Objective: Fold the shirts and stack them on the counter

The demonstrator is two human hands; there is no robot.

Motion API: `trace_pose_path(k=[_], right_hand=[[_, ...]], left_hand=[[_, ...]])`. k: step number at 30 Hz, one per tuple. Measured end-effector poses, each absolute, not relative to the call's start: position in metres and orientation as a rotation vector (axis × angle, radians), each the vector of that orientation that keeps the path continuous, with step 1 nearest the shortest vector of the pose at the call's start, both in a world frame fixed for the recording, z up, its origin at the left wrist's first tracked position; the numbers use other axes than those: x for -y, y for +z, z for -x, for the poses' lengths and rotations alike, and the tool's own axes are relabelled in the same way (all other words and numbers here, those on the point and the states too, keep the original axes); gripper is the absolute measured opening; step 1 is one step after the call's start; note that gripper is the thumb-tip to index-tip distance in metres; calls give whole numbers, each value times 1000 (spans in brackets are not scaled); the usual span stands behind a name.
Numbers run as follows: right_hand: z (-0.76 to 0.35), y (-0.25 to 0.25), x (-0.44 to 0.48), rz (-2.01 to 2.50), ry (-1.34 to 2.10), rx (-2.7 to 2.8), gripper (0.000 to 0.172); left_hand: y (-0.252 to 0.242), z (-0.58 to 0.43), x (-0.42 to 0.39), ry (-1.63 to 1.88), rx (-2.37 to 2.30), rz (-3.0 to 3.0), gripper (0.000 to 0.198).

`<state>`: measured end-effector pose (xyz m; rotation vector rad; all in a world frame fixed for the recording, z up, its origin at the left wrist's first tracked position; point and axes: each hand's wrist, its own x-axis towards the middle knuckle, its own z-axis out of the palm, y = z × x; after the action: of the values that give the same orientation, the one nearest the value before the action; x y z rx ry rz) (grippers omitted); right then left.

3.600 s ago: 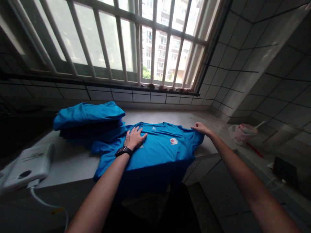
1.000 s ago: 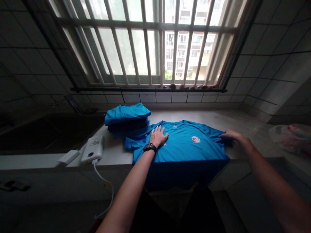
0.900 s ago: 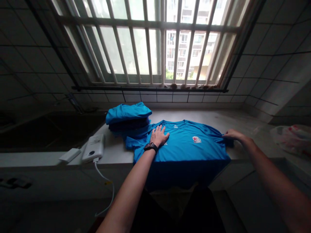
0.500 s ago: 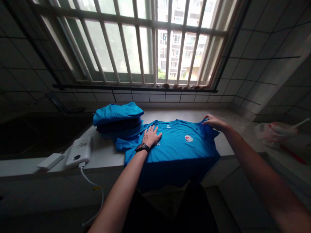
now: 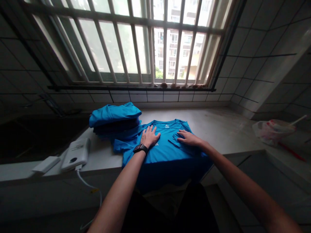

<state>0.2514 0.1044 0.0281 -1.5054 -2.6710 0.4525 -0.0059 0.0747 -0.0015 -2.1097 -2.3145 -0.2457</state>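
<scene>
A blue T-shirt (image 5: pixel 157 153) lies spread on the counter, its neckline towards the window and its lower part hanging over the front edge. My left hand (image 5: pixel 150 136), with a black watch at the wrist, rests flat on the shirt's chest, fingers spread. On the other side, the right sleeve and side are folded inward over the front. My right hand (image 5: pixel 189 138) lies on that folded part with its fingers stretched out. Just left of the shirt sits a stack of folded blue and dark clothes (image 5: pixel 115 116).
A white power bank (image 5: pixel 76 153) with a cable stands near the counter's front edge, beside a small white box (image 5: pixel 46 165). A dark sink (image 5: pixel 36 136) is at the left. Far right is a plastic bag (image 5: pixel 274 131). The barred window (image 5: pixel 131 48) is behind the counter (image 5: pixel 218 126).
My right hand has moved left from the shirt's right shoulder, carrying the sleeve inward over the chest, and its pinch has loosened. My left hand has stayed flat on the shirt.
</scene>
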Motion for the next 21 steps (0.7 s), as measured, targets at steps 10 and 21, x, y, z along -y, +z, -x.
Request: trace_pose_path(k=[10,21], right_hand=[[-227,5,-104,1785,171,2533,66],[-226,2,-102,1756,195,2504,67]], left_hand=[[7,3,-70,-162,2323,2121,66],[12,-6,-51,-32,2260,2058,58]])
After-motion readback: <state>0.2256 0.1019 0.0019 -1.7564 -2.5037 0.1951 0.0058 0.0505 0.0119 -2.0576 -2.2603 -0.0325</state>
